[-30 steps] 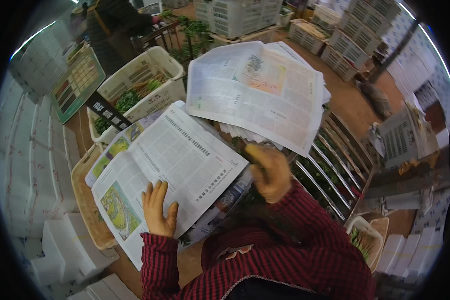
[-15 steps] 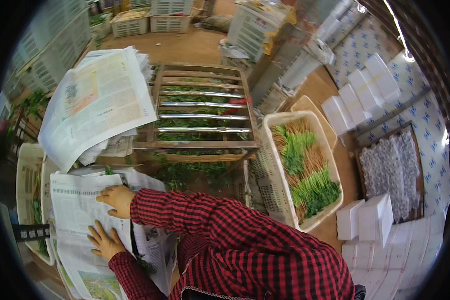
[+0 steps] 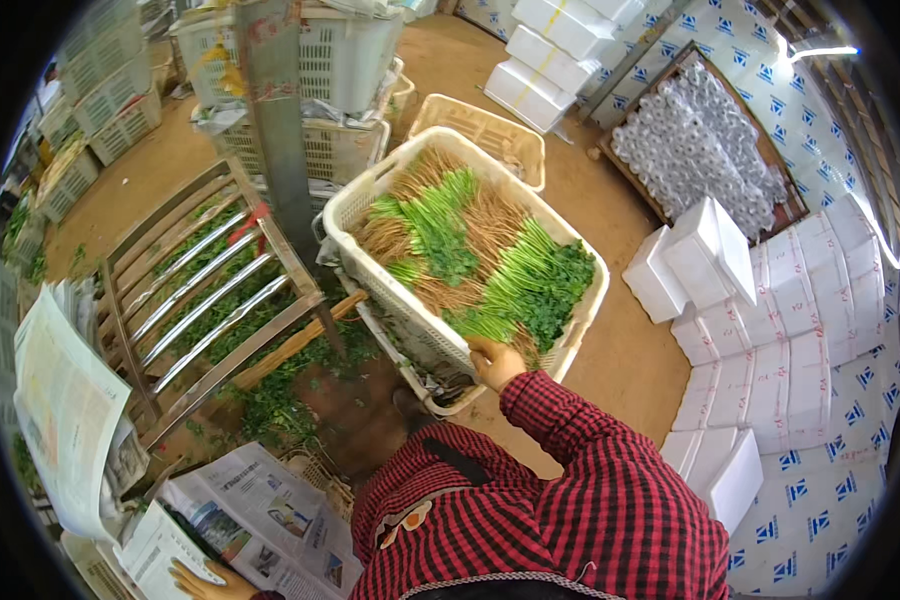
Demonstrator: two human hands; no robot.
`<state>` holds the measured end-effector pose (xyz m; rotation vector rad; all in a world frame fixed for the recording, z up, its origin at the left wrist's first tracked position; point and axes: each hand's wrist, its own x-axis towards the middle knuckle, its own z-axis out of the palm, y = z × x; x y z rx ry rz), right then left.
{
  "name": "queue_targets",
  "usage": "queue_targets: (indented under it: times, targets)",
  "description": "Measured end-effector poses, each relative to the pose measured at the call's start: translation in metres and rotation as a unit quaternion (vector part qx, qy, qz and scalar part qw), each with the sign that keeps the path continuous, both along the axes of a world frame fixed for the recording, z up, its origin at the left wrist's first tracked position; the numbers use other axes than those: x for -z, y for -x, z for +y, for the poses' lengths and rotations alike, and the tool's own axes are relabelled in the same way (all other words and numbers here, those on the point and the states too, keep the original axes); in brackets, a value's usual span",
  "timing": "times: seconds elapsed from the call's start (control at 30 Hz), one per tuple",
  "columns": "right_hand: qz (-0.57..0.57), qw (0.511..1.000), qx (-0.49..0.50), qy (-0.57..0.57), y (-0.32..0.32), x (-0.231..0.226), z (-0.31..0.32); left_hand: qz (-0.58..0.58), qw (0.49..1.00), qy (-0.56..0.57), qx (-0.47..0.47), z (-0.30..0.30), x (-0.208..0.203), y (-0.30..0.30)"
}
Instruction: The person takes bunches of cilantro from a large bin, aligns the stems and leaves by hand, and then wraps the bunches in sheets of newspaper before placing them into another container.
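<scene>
My right hand (image 3: 497, 363) is at the near rim of a cream plastic crate (image 3: 592, 318), its fingers curled over the edge beside the roots. Bunches of leafy green herbs (image 3: 452, 222), like coriander, fill the crate, with pale green stems and long brown roots. At the lower left my left hand (image 3: 210, 582) lies with fingers stretched out on a white newspaper sheet (image 3: 160, 552). Next to it another newspaper (image 3: 280, 515) with colour pictures is spread, and a dark gap with some green shows between the sheets.
A slatted frame (image 3: 220, 335) stands left over scattered greens (image 3: 275, 408). More newspapers (image 3: 65, 400) are stacked beside it. A metal post (image 3: 278, 130) rises behind the frame. White boxes (image 3: 755, 385) pile up at right, near a tray of clear plastic items (image 3: 695, 145).
My view has swung right toward the herb crate. My right hand has left the newspaper and reached the crate's rim. My left hand stays on the newspaper.
</scene>
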<state>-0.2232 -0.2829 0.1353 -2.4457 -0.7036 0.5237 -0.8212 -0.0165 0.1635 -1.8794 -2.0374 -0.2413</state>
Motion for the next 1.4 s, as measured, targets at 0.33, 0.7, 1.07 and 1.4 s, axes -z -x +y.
queue_targets:
  times: [0.33, 0.7, 1.07, 1.4]
  targets:
    - [-0.115, 0.984, 0.133, -0.034, -0.254, 0.07, -0.022, -0.425, 0.611, 0.394, 0.54, -0.06, -0.013, -0.494]
    - [-0.113, 0.964, -0.058, 0.235, -0.362, 0.049, 0.045, -0.371, 0.494, 0.463, 0.635, -0.125, 0.105, -0.627]
    - [-0.205, 0.905, -0.044, 0.37, -0.341, 0.082, 0.085, -0.398, 0.479, 0.486, 0.613, -0.117, 0.108, -0.627]
    - [-0.303, 0.949, 0.05, 0.073, -0.327, 0.044, -0.031, -0.519, 0.459, 0.565, 0.448, -0.123, 0.094, -0.653]
